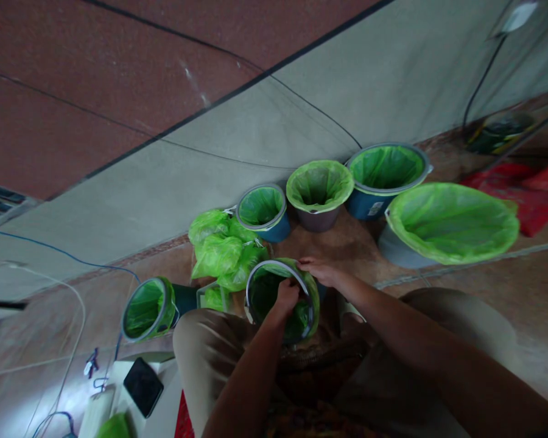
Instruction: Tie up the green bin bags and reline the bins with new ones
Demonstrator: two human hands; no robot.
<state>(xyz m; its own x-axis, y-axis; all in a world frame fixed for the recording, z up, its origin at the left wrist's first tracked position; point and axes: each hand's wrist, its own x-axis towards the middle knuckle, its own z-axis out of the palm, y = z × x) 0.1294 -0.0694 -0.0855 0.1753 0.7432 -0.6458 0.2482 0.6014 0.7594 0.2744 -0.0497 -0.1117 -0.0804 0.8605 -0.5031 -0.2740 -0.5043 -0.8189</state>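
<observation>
Between my knees a bucket-like bin with a grey rim is tilted toward me. A green plastic bin liner lines it and folds out over its right side. Inside the bin's mouth is my left hand, fingers curled in near the right inner wall; what they hold is hidden. My right hand is at the upper right of the rim, its fingertips closed on the folded-over liner.
Several lined bins line the wall: a small blue bin, a brown bin, a larger blue bin and a grey bin. Tied green bags lie left, beside a tipped bin. A phone rests lower left.
</observation>
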